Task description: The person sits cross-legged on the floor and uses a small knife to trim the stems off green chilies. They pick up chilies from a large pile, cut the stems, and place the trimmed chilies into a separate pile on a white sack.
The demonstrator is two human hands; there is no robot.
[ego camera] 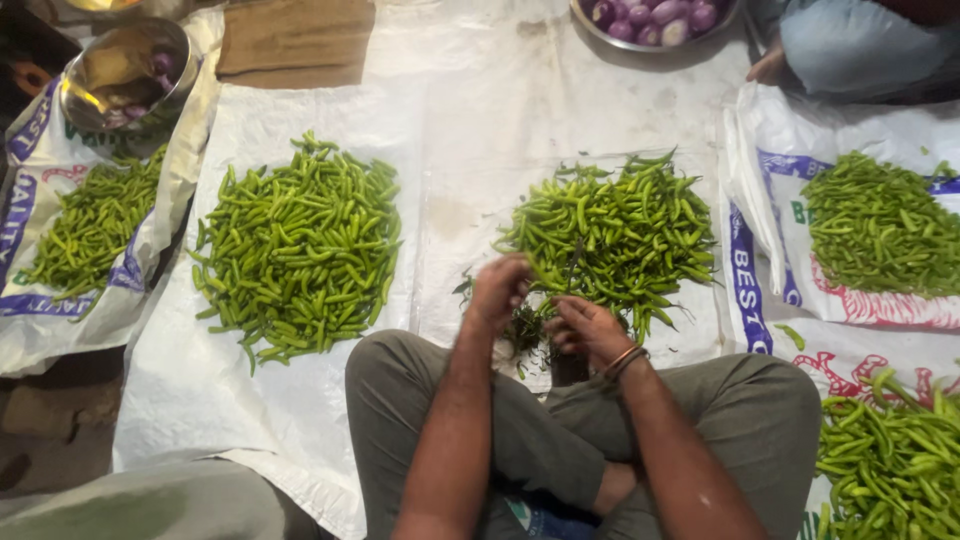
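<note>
Hands: left hand [497, 290] and right hand [583, 325] pinch green chillies [610, 235].
White printed sacks [760, 270] flank; steel bowl [655, 42] holds purple onions [650, 15].

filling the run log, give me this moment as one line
left hand: pinching a chilli | right hand: at chilli pile edge | stems between hands | second pile on left sheet
</note>
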